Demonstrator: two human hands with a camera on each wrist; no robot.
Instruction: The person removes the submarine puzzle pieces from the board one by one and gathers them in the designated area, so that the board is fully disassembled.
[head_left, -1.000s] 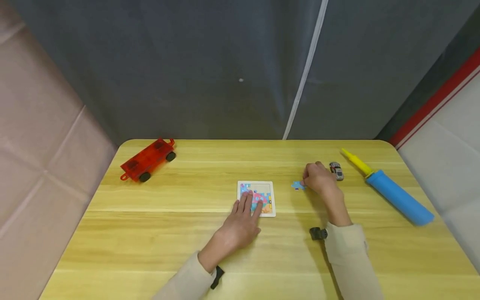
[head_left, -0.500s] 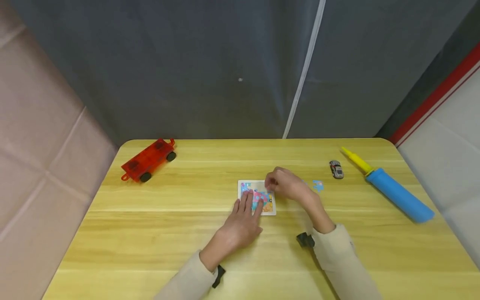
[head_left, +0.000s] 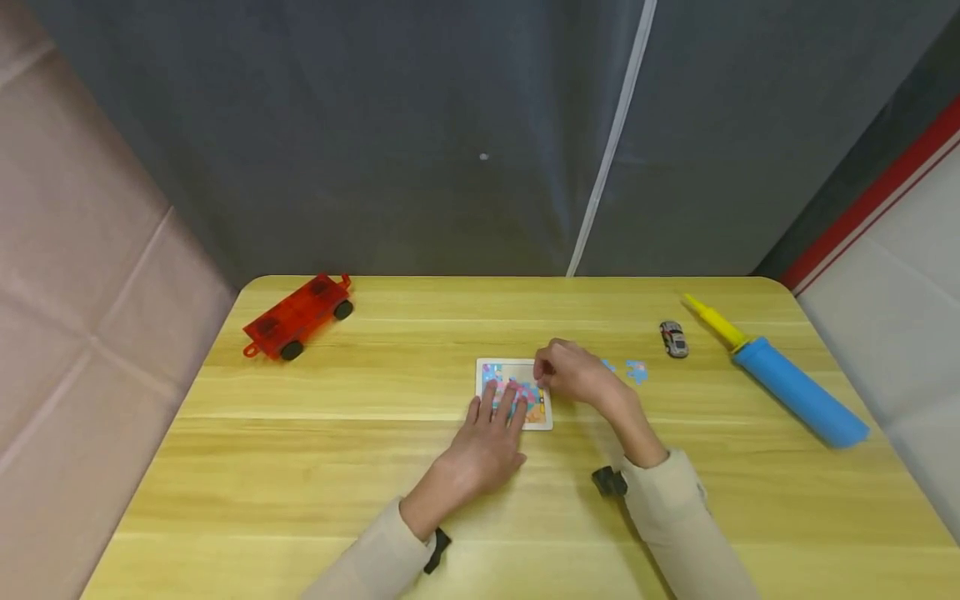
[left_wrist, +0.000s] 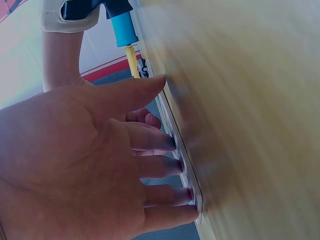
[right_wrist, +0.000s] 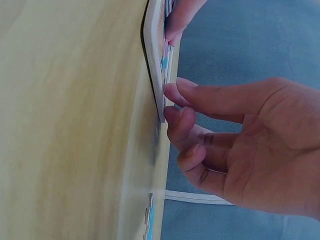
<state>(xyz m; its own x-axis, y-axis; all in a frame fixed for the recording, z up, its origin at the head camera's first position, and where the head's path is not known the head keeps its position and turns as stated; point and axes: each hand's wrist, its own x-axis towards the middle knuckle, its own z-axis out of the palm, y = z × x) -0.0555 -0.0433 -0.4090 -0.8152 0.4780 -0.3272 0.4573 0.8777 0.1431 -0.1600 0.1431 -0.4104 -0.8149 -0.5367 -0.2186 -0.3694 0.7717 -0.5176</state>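
A small jigsaw puzzle (head_left: 545, 423) in a white frame lies on the table, with a pink and blue picture and a bare patch along its top. My left hand (head_left: 485, 450) rests on its lower part, fingers spread and nearly straight; the left wrist view shows the fingertips (left_wrist: 186, 195) touching it. At the frame's upper right side is my right hand (head_left: 572, 372), thumb and fingers curled in a pinch. The pinched puzzle piece is mostly hidden by the fingers. In the right wrist view, the right fingertips (right_wrist: 172, 95) meet the frame's edge.
Loose blue puzzle pieces (head_left: 637, 371) lie right of the right hand, one partly covered by it. Beyond are a toy car (head_left: 673, 339) and a blue and yellow hand pump (head_left: 798, 392). A red wheeled toy wagon (head_left: 298, 317) stands at the back left.
My right hand has moved left from the loose pieces to the puzzle's right side, then shifted only slightly. The left hand stays on the puzzle, its fingers a little more spread.
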